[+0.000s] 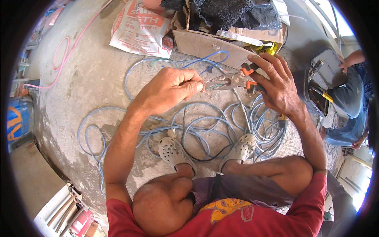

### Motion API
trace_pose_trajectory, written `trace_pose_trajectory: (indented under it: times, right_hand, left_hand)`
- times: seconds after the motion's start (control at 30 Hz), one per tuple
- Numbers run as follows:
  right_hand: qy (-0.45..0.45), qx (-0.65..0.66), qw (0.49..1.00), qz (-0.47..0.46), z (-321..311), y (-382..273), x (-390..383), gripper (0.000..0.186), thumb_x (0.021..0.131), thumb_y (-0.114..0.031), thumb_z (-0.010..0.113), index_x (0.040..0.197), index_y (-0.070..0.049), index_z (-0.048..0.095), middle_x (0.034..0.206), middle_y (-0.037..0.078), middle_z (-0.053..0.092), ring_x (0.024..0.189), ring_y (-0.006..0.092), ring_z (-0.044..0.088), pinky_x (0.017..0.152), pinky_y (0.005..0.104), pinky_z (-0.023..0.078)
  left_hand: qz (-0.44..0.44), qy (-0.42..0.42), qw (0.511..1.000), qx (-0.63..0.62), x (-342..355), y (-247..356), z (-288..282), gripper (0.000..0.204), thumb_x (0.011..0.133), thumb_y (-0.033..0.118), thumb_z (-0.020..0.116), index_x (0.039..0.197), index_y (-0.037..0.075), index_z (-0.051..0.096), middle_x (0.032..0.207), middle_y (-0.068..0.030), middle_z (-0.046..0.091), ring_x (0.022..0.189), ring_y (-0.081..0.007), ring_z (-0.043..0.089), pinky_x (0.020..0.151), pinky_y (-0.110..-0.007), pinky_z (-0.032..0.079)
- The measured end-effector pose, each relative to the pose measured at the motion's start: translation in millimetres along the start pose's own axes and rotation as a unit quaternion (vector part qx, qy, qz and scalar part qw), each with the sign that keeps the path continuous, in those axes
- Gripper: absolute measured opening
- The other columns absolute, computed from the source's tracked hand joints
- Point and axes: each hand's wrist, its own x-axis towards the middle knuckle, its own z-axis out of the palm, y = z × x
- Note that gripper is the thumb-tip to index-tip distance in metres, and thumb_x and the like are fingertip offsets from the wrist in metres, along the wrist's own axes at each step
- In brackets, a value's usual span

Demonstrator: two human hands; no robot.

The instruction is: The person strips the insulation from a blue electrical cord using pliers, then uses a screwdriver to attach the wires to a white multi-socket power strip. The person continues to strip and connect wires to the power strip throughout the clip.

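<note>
Sprawling across the concrete floor (90, 79) are loops of pale blue cable (205, 126). Behind them sits an open cardboard box (205, 45) stuffed with dark netting, and to its left a flat white sack (138, 31) with red lettering. The right hand (276, 85) is wrapped around the orange-handled pliers (237, 81). The left hand (169, 89) is pinched closed on thin wire ends (209, 85) meeting the pliers' nose.

My left hand (169, 89) pinches wire ends at the nose of the orange-handled steel pliers (233, 81) in my right hand (278, 85). Below them, loose blue cable coils (197, 126) lie on the concrete floor (90, 79) around my feet; the open cardboard box (209, 43) sits beyond.
</note>
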Motion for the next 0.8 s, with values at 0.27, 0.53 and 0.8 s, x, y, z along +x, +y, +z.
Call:
trace_pose_trajectory:
  times: [0.27, 0.53, 0.8]
  right_hand:
    - [0.016, -0.048, 0.999, 0.005, 6.1, -3.4, 1.1, 0.051, 0.063, -0.005, 0.069, 0.112, -0.015, 0.071, 0.149, -0.002, 0.042, 0.132, 0.0271, 0.043, 0.112, 0.052, 0.033]
    - [0.039, -0.06, 0.997, -0.002, 10.7, -1.2, 2.1, 0.048, 0.062, -0.007, 0.07, 0.11, -0.015, 0.071, 0.144, -0.002, 0.045, 0.129, 0.0267, 0.044, 0.112, 0.0524, 0.034]
    - [0.053, -0.035, 0.998, -0.016, 12.7, 3.0, 1.6, 0.038, 0.061, -0.011, 0.069, 0.099, -0.014, 0.072, 0.135, 0.0, 0.05, 0.121, 0.0273, 0.049, 0.107, 0.0514, 0.04]
  left_hand:
    - [0.039, 0.015, 0.998, 0.047, 0.9, -1.2, 1.8, 0.021, 0.094, 0.019, 0.061, 0.092, 0.001, 0.071, 0.061, 0.0066, 0.046, 0.058, -0.0037, 0.037, 0.051, -0.025, 0.028]
    - [0.05, -0.015, 0.998, 0.02, 3.1, -7.6, 1.2, 0.021, 0.094, 0.021, 0.062, 0.091, 0.002, 0.071, 0.064, 0.0051, 0.051, 0.059, -0.0043, 0.038, 0.052, -0.025, 0.03]
    - [0.063, -0.011, 0.997, 0.04, 5.0, -10.6, 2.9, 0.021, 0.094, 0.021, 0.062, 0.091, 0.002, 0.071, 0.063, 0.0053, 0.05, 0.058, -0.0043, 0.037, 0.052, -0.025, 0.029]
